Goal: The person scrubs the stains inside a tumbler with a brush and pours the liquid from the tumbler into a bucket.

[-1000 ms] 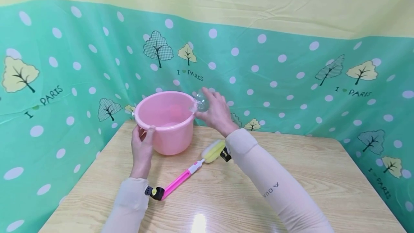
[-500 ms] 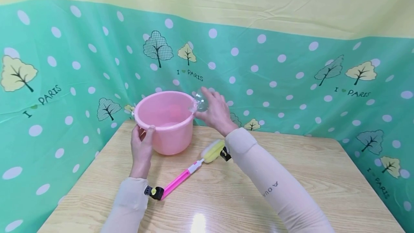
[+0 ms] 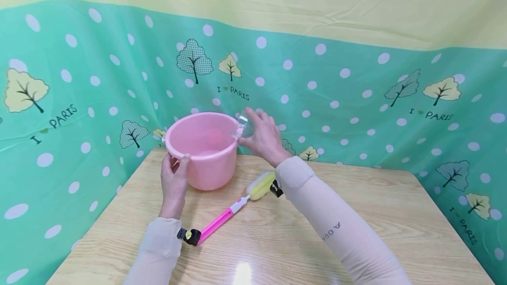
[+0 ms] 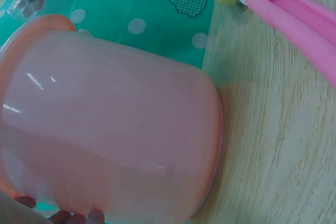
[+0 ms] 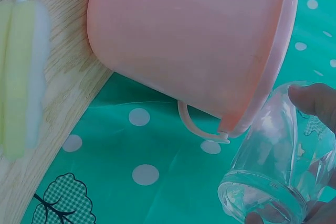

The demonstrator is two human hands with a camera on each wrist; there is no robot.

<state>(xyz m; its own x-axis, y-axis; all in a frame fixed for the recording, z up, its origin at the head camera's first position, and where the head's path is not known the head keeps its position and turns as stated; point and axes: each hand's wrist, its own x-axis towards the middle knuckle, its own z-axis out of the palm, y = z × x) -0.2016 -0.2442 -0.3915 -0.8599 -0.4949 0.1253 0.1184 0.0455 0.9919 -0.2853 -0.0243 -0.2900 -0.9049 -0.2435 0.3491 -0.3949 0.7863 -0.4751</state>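
Note:
A pink plastic bucket [image 3: 211,173] stands upright at the table's back left. My left hand [image 3: 174,184] grips its near-left rim, thumb on the outer side under the lip. At the right rim, my right hand [image 3: 264,137] holds a clear drinking glass [image 3: 244,126], tipped on its side with its mouth toward the bucket. The right wrist view shows the glass [image 5: 262,166] between thumb and fingers, its thick base turned away from the rim. In the left wrist view, fingertips [image 4: 94,216] press against the bucket wall.
A sponge brush with a pink handle [image 3: 218,225] and a yellow-and-white head [image 3: 259,186] lies on the wooden table [image 3: 356,214] in front of the bucket, between the forearms. A green dotted cloth [image 3: 344,100] hangs behind and at both sides.
The glass has turned slightly in my right hand, its reflections shifting. Both hands, the bucket and the brush keep their places; the head view moves a little.

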